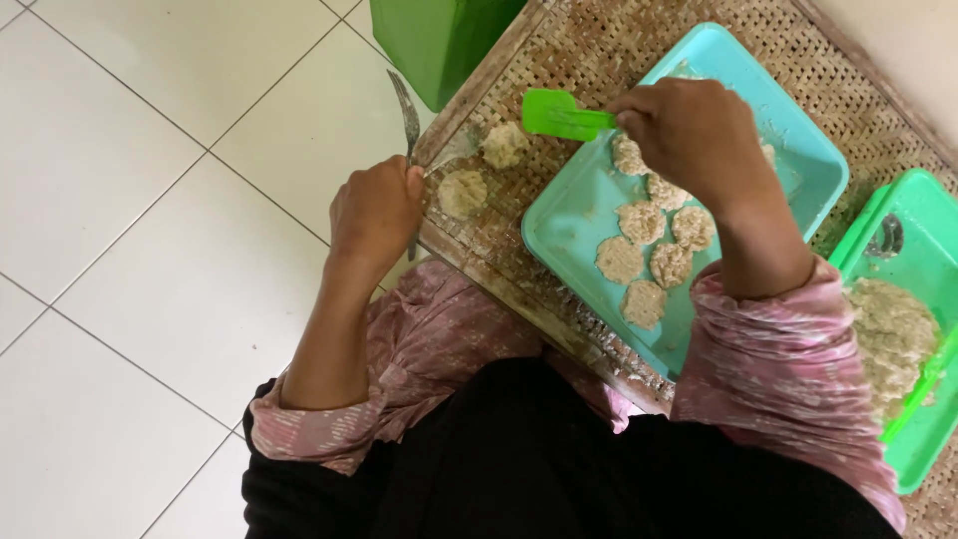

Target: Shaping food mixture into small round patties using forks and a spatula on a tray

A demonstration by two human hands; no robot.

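Note:
My left hand (374, 212) grips a metal fork (407, 115) at the left edge of a woven bamboo tray (589, 50). The fork's tines point up and away. Next to that hand lie a flattened dough patty (463, 193) and a rougher dough lump (505, 145) on the weave. My right hand (684, 130) holds a green plastic spatula (557, 115) over a turquoise tray (574, 215). Several flat pale patties (644, 222) lie in that tray below my right wrist.
A green basin (913, 235) at the right holds a mass of pale dough (893, 334) with a green utensil handle (923, 384) in it. A green box-like container (439, 40) stands at the top. White tiled floor (150, 200) fills the left.

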